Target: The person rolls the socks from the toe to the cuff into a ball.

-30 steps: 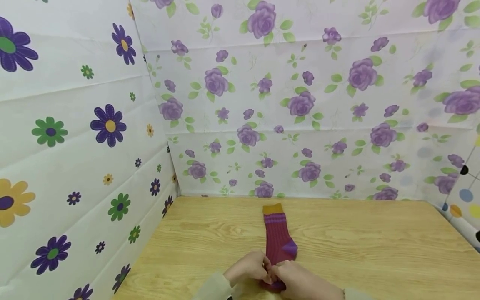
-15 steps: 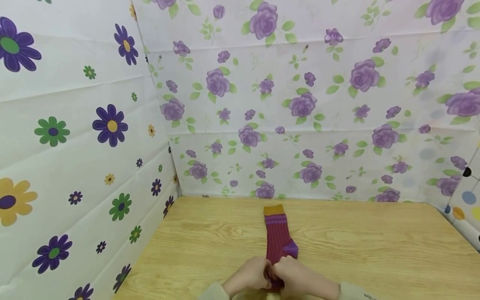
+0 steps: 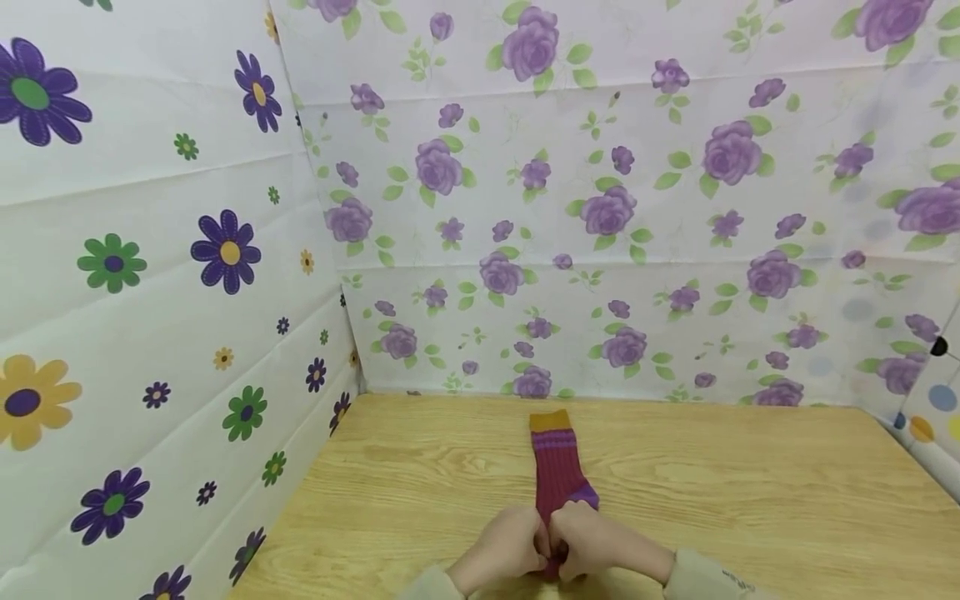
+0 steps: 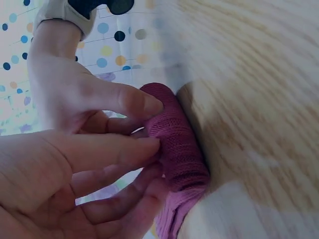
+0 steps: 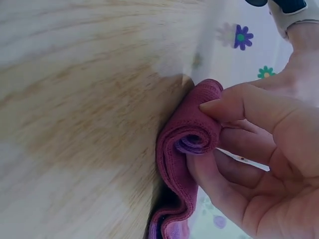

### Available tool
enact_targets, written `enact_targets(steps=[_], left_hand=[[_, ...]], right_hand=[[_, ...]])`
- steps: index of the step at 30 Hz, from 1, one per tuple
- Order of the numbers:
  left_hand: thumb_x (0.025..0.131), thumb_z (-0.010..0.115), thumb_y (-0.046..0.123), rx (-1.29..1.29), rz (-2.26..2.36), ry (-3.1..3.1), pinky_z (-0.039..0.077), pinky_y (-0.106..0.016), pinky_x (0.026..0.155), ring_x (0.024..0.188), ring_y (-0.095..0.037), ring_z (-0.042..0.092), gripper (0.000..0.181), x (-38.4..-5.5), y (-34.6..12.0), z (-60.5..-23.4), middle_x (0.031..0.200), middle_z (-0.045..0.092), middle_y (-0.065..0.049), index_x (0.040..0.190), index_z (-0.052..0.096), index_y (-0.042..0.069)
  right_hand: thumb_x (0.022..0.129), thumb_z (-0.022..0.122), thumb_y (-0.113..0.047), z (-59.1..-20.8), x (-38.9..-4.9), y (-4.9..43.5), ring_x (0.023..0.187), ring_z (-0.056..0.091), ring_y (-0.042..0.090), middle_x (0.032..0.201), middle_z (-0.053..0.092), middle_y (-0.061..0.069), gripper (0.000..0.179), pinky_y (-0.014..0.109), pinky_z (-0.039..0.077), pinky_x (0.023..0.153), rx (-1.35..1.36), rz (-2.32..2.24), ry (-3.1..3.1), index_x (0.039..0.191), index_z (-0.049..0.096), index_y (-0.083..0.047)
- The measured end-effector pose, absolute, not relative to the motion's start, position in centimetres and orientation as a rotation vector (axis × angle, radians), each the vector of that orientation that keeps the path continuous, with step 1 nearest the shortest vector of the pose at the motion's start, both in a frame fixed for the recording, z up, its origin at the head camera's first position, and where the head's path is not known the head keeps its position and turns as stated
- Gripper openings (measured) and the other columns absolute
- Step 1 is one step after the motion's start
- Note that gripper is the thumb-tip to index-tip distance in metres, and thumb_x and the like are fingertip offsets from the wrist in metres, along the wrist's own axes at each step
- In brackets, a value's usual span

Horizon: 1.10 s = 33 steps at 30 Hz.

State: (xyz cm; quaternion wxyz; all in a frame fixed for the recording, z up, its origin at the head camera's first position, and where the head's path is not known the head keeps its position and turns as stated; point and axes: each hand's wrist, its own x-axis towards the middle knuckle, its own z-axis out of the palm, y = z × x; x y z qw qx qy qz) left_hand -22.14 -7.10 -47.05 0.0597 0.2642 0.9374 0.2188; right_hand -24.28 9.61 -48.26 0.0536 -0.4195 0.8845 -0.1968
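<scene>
A maroon ribbed sock point(image 3: 557, 467) with a mustard cuff and purple heel lies lengthwise on the table, cuff pointing away. Its toe end is rolled up; in the right wrist view the roll point(image 5: 192, 124) shows a spiral of layers with purple inside. My left hand point(image 3: 510, 540) pinches the left side of this roll, thumb and fingers bent around it. Opposite, my right hand point(image 3: 588, 537) pinches the right side, with the thumb on the near face. Both hands sit close together just below the heel. In the head view they hide most of the roll.
A wood-grain table point(image 3: 420, 467) carries the sock. White sheeting with purple roses point(image 3: 607, 212) stands along the back edge, a daisy-printed sheet point(image 3: 172, 333) on the left, and a dotted sheet point(image 3: 930, 408) on the right.
Both hands have shifted slightly up the sock toward the heel, rolling the toe end further. The right hand now covers part of the heel. The cuff stays flat.
</scene>
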Motion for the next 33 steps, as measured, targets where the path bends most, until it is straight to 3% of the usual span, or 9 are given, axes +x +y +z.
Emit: enact_targets(steps=[9, 16, 23, 26, 29, 33], left_hand=[[0.057, 0.093, 0.017, 0.822, 0.703, 2.750, 0.039, -0.015, 0.053, 0.055, 0.002, 0.038, 0.023, -22.3, -6.7, -46.9, 0.059, 0.062, 0.010, 0.067, 0.073, 0.011], [0.061, 0.092, 0.017, 0.883, 0.563, 2.852, 0.038, -0.014, 0.050, 0.054, 0.003, 0.039, 0.022, -22.4, -6.2, -47.2, 0.058, 0.059, 0.009, 0.065, 0.070, 0.012], [0.067, 0.084, 0.010, 1.011, 0.443, 2.889, 0.023, -0.015, 0.041, 0.047, -0.001, 0.024, 0.039, -22.7, -6.1, -47.4, 0.048, 0.029, 0.014, 0.052, 0.048, 0.014], [0.066, 0.082, 0.009, 1.042, 0.406, 2.902, 0.020, -0.015, 0.040, 0.046, 0.000, 0.022, 0.044, -22.9, -6.1, -47.5, 0.048, 0.024, 0.014, 0.051, 0.042, 0.016], [0.067, 0.082, 0.009, 1.021, 0.418, 2.886, 0.021, -0.013, 0.041, 0.046, 0.000, 0.024, 0.039, -23.1, -6.0, -47.6, 0.047, 0.028, 0.014, 0.050, 0.048, 0.013], [0.068, 0.084, 0.011, 0.937, 0.459, 2.870, 0.030, -0.012, 0.047, 0.051, 0.002, 0.034, 0.021, -23.3, -5.9, -47.4, 0.052, 0.046, 0.013, 0.060, 0.064, 0.011]], right_hand=[[0.065, 0.075, 0.003, -48.0, -24.8, 9.9, 0.042, 0.022, -0.006, 0.046, 0.035, -0.019, 0.018, 0.011, 0.017, 0.040, -1.039, -0.839, 2.526, 0.055, 0.063, -0.005], [0.065, 0.074, 0.004, -48.1, -25.6, 10.1, 0.043, 0.026, -0.005, 0.047, 0.044, -0.018, 0.014, 0.011, 0.021, 0.041, -0.971, -0.902, 2.469, 0.059, 0.068, -0.007], [0.065, 0.075, 0.002, -48.0, -25.9, 10.3, 0.047, 0.035, -0.002, 0.052, 0.052, -0.014, 0.015, 0.013, 0.028, 0.044, -0.930, -0.918, 2.457, 0.063, 0.067, -0.010], [0.065, 0.075, 0.002, -48.1, -25.9, 10.3, 0.047, 0.039, -0.002, 0.054, 0.055, -0.012, 0.015, 0.014, 0.031, 0.044, -0.923, -0.921, 2.459, 0.064, 0.067, -0.010], [0.065, 0.075, 0.002, -48.1, -25.9, 10.3, 0.047, 0.039, -0.001, 0.054, 0.054, -0.011, 0.015, 0.014, 0.031, 0.044, -0.923, -0.930, 2.465, 0.064, 0.066, -0.010], [0.065, 0.076, 0.001, -48.1, -25.9, 10.4, 0.048, 0.041, 0.000, 0.055, 0.054, -0.010, 0.017, 0.015, 0.032, 0.046, -0.887, -0.952, 2.476, 0.064, 0.064, -0.011]])
